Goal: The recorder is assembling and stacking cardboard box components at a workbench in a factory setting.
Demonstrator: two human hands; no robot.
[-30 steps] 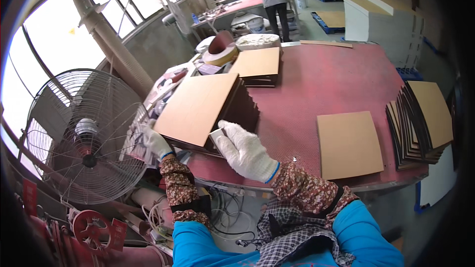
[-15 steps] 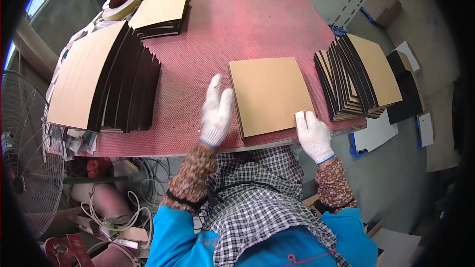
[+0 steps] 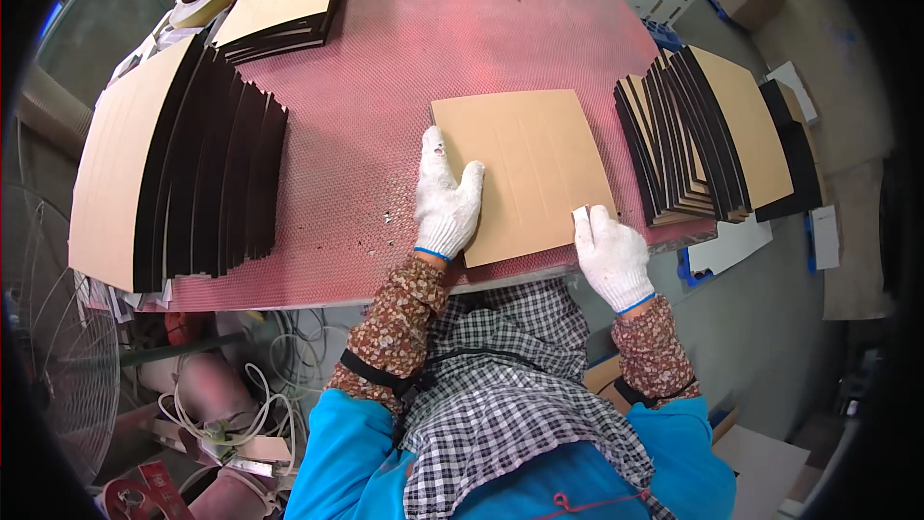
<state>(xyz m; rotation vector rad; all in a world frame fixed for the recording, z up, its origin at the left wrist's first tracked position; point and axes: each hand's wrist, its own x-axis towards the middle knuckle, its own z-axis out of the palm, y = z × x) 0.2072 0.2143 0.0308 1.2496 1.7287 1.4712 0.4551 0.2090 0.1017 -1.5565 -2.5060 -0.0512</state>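
Note:
A flat tan board (image 3: 529, 169) with faint creases lies on the red table in front of me. My left hand (image 3: 448, 195), in a white knit glove, rests along the board's left edge, fingers stretched up and thumb spread apart over its surface. My right hand (image 3: 613, 255), gloved the same way, is at the board's lower right edge. Its fingers are closed round a small white block (image 3: 580, 216), mostly hidden by the glove. I cannot tell whether the block touches the board.
A tall stack of tan boards with black edges (image 3: 217, 173) stands at the left, with a smaller stack (image 3: 289, 5) behind it. A fanned stack (image 3: 722, 130) stands at the right table edge. Dark crumbs dot the red table (image 3: 356, 135). A wire fan (image 3: 72, 347) is at lower left.
My left hand has moved right, from beside the board onto its left edge. My right hand keeps the white block at the lower right edge. The whole view has shifted slightly.

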